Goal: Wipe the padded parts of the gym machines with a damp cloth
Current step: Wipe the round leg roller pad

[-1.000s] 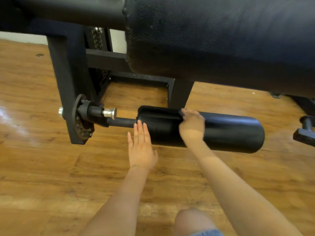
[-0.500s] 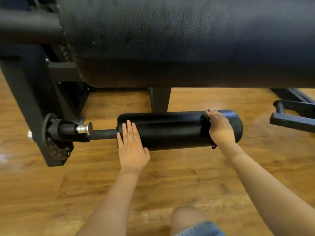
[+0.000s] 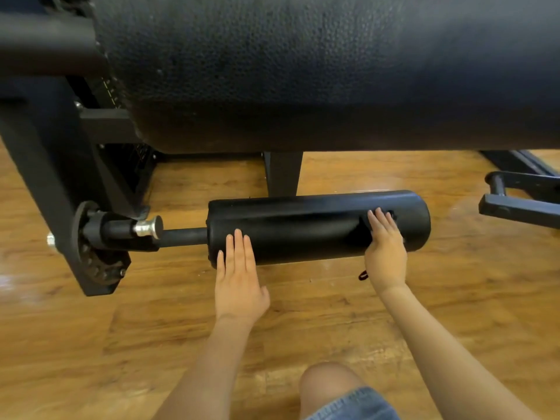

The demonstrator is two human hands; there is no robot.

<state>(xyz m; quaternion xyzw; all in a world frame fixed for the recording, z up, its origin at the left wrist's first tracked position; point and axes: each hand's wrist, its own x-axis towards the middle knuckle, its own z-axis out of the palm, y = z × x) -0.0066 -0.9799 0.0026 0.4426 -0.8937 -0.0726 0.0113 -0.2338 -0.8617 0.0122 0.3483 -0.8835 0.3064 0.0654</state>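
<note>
black roller pad (image 3: 318,227) lying level just above the wood floor (image 3: 91,344), carried on a dark rod (image 3: 183,237) running left into a bracket (image 3: 100,247) on the machine frame (image 3: 45,165). silver knob (image 3: 148,227) sticking out just above the rod, near the pad's left end. large textured black pad (image 3: 303,71) filling the upper view, overhanging the roller.

left hand (image 3: 239,277) flat, fingers straight and close together, tips resting on the front of the roller near its left end; thumb out to the side, over the floor. grip spread, nothing held.

right hand (image 3: 386,253) pressed on the roller toward its right end, fingers laid up over the curve. dark cloth (image 3: 391,214) barely showing past the fingertips, black on black, hard to make out; a small dark loop with a red touch (image 3: 363,274) hanging below the palm, just clear of the roller. cannot tell whether the fingers curl round the cloth or merely press it flat against the padding.

a duller streak across the roller's top between the two hands, glossier to either side.

bare knee (image 3: 328,386) and denim hem (image 3: 354,406) at the bottom edge. black foot bar (image 3: 521,204) of the frame at right, well apart from the roller. upright black post (image 3: 283,174) behind the roller's middle.
</note>
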